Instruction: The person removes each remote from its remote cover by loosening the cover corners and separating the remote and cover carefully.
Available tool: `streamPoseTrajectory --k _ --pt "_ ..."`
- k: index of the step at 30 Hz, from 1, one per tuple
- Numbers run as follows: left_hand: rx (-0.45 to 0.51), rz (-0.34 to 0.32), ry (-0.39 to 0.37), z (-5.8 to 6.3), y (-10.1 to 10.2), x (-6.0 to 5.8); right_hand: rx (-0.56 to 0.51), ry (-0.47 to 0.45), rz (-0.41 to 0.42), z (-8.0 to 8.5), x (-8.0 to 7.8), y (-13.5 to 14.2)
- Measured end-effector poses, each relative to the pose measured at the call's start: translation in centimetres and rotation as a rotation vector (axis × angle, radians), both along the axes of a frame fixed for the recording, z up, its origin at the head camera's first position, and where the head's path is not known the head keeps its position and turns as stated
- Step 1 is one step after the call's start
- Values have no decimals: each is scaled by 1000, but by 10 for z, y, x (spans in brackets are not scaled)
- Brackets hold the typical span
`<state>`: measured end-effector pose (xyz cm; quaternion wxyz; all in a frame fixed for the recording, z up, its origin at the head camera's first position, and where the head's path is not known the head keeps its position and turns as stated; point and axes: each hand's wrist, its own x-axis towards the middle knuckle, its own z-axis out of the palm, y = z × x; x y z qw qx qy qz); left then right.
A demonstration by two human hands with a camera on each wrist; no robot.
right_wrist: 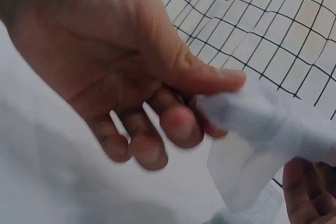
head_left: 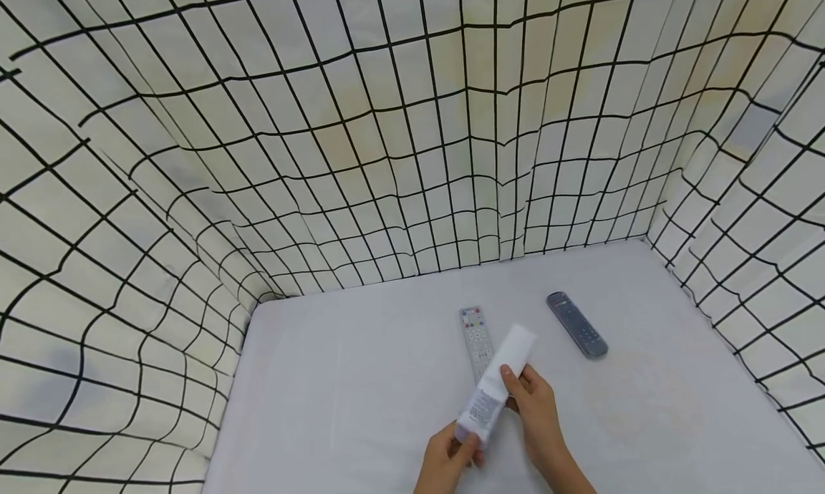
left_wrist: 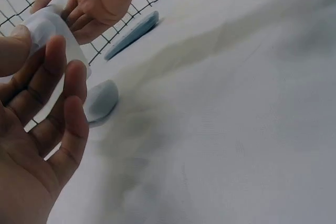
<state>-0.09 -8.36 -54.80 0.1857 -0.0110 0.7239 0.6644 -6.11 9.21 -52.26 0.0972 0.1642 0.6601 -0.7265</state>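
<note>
Both hands hold a long white item (head_left: 509, 361), which looks like a remote control in a pale wrapper. A grey printed label shows on its near half. My left hand (head_left: 446, 457) pinches the near end, thumb on top. Further up, my right hand (head_left: 538, 412) grips its side between thumb and fingers. In the right wrist view, a loose translucent flap (right_wrist: 244, 171) hangs under the wrapped item (right_wrist: 278, 121). Partly covered beneath it, a light grey remote control (head_left: 475, 335) with coloured buttons lies on the table.
A dark remote control (head_left: 576, 325) lies to the right on the white-covered table (head_left: 335, 379). White curtains with a black grid (head_left: 399, 150) enclose the table's back and sides.
</note>
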Motion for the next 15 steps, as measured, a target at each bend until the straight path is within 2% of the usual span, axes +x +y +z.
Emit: streamPoseTrajectory --k 6,12,15 --pt "63 1 24 5 -8 -2 -3 33 -11 -1 2 3" --pt "114 -34 73 11 -21 -2 -106 138 -86 -3 3 12" --pt "159 -28 82 14 -28 -2 -61 203 -48 -5 3 19"
